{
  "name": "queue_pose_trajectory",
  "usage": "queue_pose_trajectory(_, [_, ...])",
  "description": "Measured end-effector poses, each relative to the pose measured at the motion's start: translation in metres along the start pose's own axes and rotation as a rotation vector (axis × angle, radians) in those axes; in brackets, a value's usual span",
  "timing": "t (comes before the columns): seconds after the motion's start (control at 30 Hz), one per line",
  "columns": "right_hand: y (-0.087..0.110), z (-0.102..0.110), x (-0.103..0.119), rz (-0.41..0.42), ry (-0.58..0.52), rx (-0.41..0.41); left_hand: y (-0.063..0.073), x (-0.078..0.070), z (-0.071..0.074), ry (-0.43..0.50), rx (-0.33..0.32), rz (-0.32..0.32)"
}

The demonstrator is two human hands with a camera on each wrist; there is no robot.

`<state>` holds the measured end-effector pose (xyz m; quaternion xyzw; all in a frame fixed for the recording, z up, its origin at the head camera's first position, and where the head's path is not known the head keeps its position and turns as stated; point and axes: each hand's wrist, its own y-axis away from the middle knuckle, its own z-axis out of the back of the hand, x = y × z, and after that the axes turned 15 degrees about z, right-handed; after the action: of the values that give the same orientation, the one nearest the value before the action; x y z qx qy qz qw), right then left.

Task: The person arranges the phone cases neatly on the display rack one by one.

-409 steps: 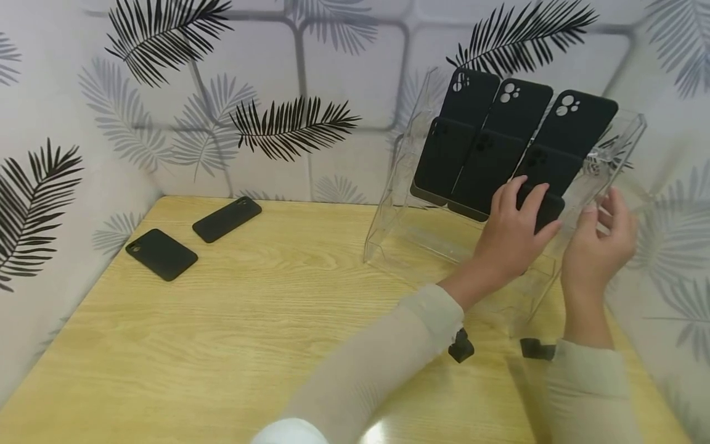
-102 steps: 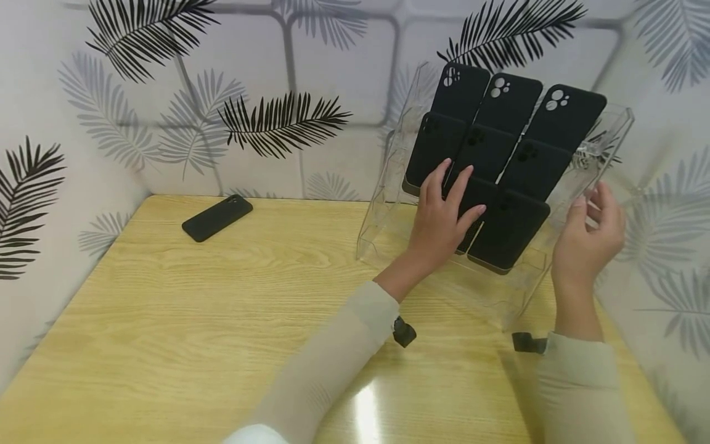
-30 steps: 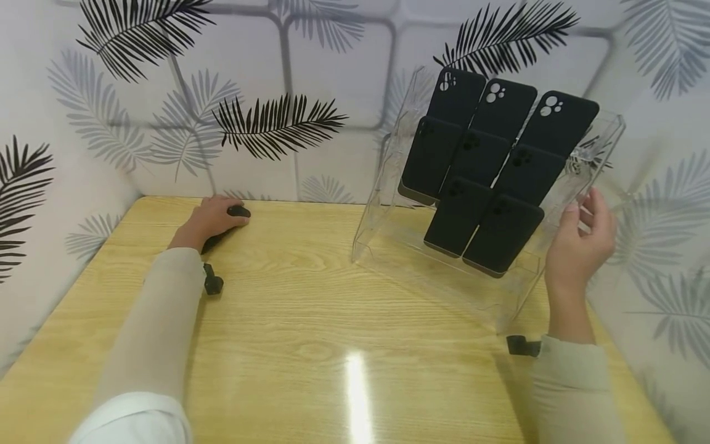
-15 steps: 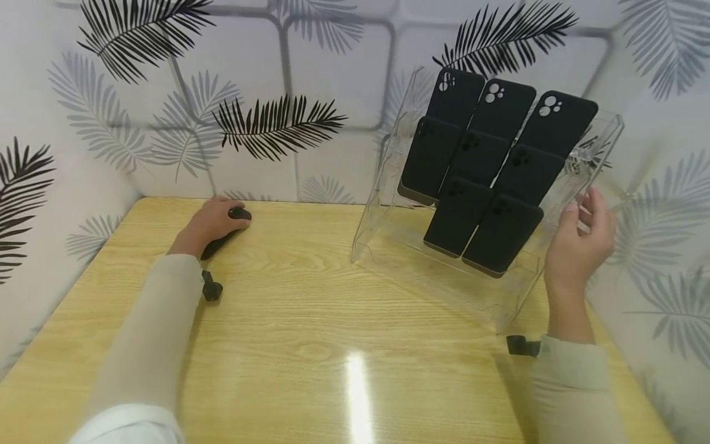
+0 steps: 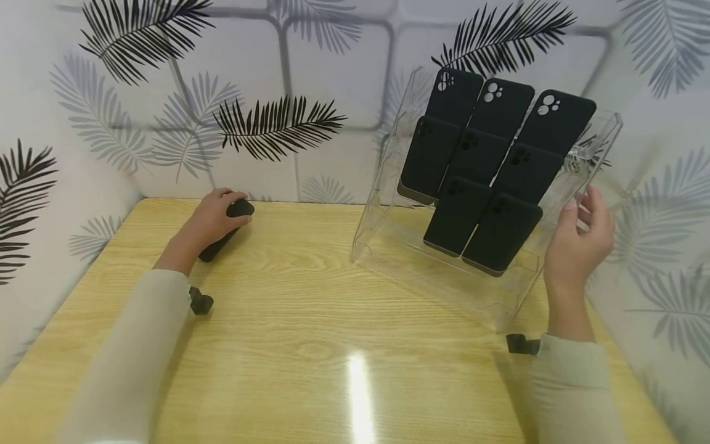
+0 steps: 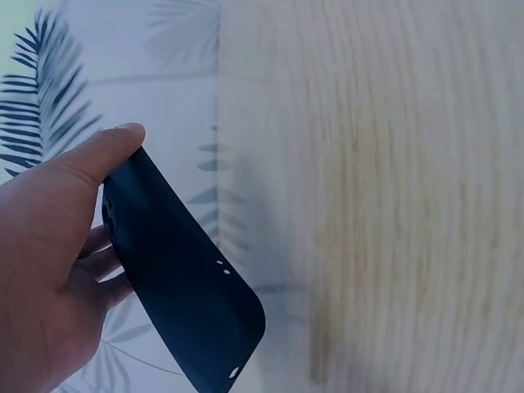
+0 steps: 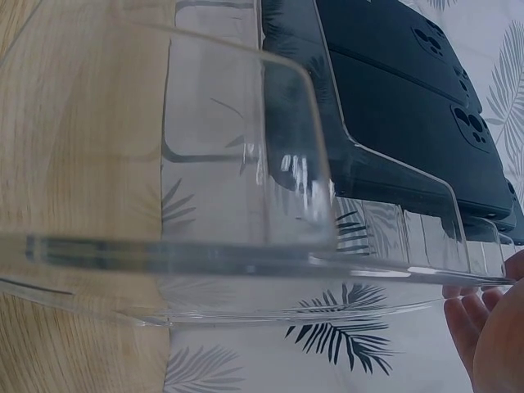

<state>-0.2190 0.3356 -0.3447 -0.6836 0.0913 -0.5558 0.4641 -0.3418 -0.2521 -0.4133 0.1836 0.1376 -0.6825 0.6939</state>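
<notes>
My left hand [image 5: 206,223] holds a black phone case [image 5: 219,246] by its edges at the table's back left. The left wrist view shows this phone case [image 6: 184,270] tilted, its small edge cutouts facing the camera, with the thumb on one edge and the fingers [image 6: 102,262] at the other. My right hand [image 5: 579,240] grips the right side edge of a clear acrylic display stand [image 5: 607,148]. Black phone cases [image 5: 501,234] lean on the stand in three tiers: three on top, three in the middle, two at the bottom right.
The bottom tier's left place bears no case. A wood-grain table [image 5: 299,320] lies under everything. Behind it and at both sides rise walls [image 5: 344,74] with leaf patterns. Small black cameras [image 5: 201,302] sit at both wrists.
Since 13.6 seconds ago, bottom-tier cases have been added and one left-side case has left the table. My left hand has moved from the stand to the last case and tipped it. Right hand unchanged.
</notes>
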Motion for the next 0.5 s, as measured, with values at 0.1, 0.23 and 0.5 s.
queue_pose_trajectory(0.1, [-0.001, 0.000, 0.001, -0.001, -0.001, 0.000, 0.008, -0.004, 0.003, 0.017, -0.017, -0.016])
queue_pose_trajectory(0.23, [0.000, 0.001, 0.007, -0.010, 0.000, 0.005, 0.022, -0.013, 0.003, 0.029, -0.056, -0.058])
queue_pose_trajectory(0.5, [0.002, 0.003, 0.015, -0.017, 0.006, 0.008, 0.053, -0.042, -0.006, 0.068, -0.164, -0.216])
